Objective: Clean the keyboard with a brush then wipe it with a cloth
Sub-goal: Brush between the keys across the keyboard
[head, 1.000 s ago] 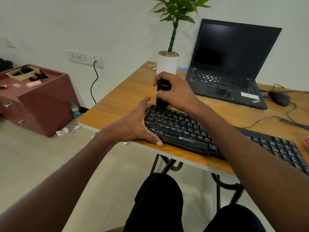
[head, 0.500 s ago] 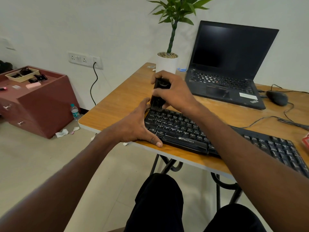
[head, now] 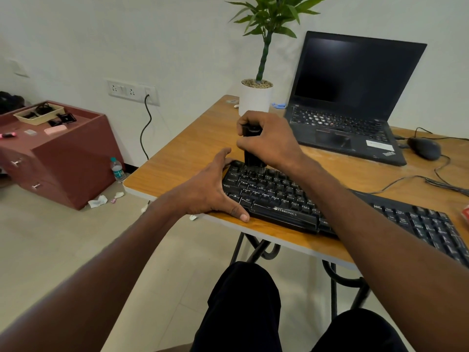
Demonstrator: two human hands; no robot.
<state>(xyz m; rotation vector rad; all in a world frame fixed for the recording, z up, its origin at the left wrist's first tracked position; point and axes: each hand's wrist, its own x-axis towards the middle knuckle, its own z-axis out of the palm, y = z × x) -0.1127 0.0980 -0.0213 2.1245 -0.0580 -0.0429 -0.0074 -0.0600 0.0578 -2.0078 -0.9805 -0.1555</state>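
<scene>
Right hand [head: 270,142] wraps the brush [head: 251,151], held upright, bristles down on the top-left key rows of the keyboard [head: 291,199]. Left hand [head: 210,190] spread flat, palm on the keyboard's left end, thumb along the front edge, pinning it. Keyboard lies on the worktop [head: 187,153] near the front edge, long axis running right and slightly toward the person; the uncleaned stretch looks to lie rightward of the brush, so sweeps go along that axis, right hand leading. No cloth in view. Worktop is wood-look laminate; behind the keyboard sit a plant pot [head: 255,99], open laptop [head: 347,97], mouse [head: 425,148] with loose cables. Tiled floor, red cabinet [head: 63,158] at left.
</scene>
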